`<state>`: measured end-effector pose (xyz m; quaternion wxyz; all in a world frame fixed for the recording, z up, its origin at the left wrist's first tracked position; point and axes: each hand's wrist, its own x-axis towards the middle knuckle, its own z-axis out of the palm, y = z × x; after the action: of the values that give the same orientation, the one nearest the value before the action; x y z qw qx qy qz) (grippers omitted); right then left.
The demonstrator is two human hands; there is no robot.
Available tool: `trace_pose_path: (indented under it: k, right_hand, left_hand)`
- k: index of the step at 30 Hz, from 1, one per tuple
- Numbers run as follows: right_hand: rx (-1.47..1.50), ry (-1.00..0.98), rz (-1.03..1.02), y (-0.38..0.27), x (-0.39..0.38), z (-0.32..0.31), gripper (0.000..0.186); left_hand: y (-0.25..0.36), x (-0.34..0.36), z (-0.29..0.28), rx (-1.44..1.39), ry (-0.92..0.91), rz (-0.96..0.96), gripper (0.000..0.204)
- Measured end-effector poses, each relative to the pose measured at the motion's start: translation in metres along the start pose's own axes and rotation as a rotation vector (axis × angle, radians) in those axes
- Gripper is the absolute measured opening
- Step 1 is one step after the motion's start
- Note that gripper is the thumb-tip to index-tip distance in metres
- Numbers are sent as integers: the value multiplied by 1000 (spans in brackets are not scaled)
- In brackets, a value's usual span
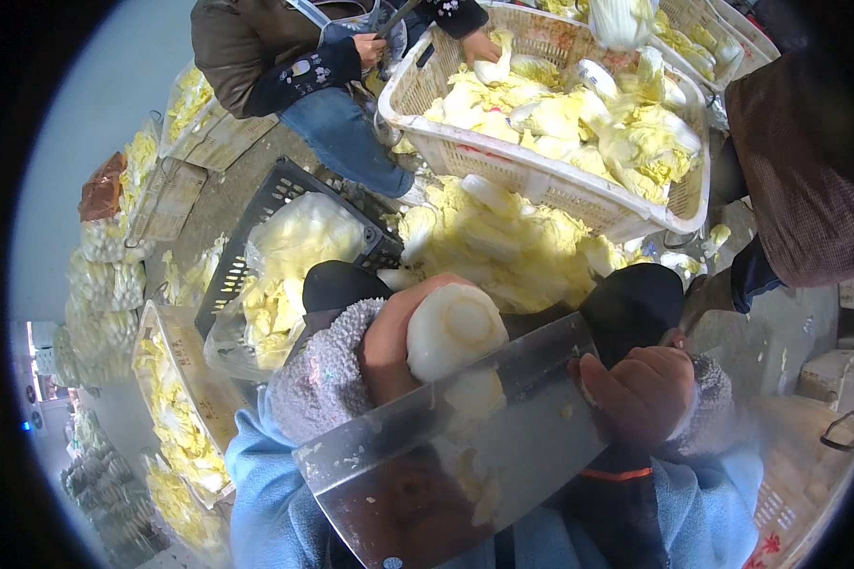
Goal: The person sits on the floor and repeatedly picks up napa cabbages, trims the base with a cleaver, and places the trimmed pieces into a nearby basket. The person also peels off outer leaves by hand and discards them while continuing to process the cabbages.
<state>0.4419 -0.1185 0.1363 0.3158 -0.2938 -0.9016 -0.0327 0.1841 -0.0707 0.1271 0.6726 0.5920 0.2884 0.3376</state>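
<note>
No words or numbers are coming through legibly here. Small red marks too blurred to read are showing on the wall of the white crate (550, 187) near the top, and bolder red ones are standing low on the pale crate (789, 488) at the lower right. On the knife (531, 431), a small round blue mark is sitting at the lower edge of the blade, while pale printed motifs are decorating a co-worker's dark sleeve (304, 80).
</note>
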Motion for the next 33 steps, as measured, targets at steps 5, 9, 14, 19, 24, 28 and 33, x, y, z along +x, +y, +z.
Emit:
trace_pose_path:
  k: [5,9,14,19,24,28,33]
  right_hand:
    - [14,40,24,-5,9,6,32]
    - [-49,61,-30,-10,22,12,37]
    - [-1,21,50,-4,21,9,38]
    - [123,-4,24,-6,6,-1,39]
    - [116,13,18,-8,2,-4,36]
    - [116,46,5,-8,8,-3,36]
    - [71,96,17,-12,11,8,37]
  left_hand:
    - [4,2,-4,-83,-34,-38,32]
    - [2,5,-9,-45,-156,-11,36]
    - [7,1,-6,-72,-198,-69,43]
    - [9,3,-10,-40,-169,-73,50]
    - [4,2,-19,178,-255,7,58]
    - [2,2,-18,100,-269,-61,61]
    - [2,6,-15,144,-423,-78,66]
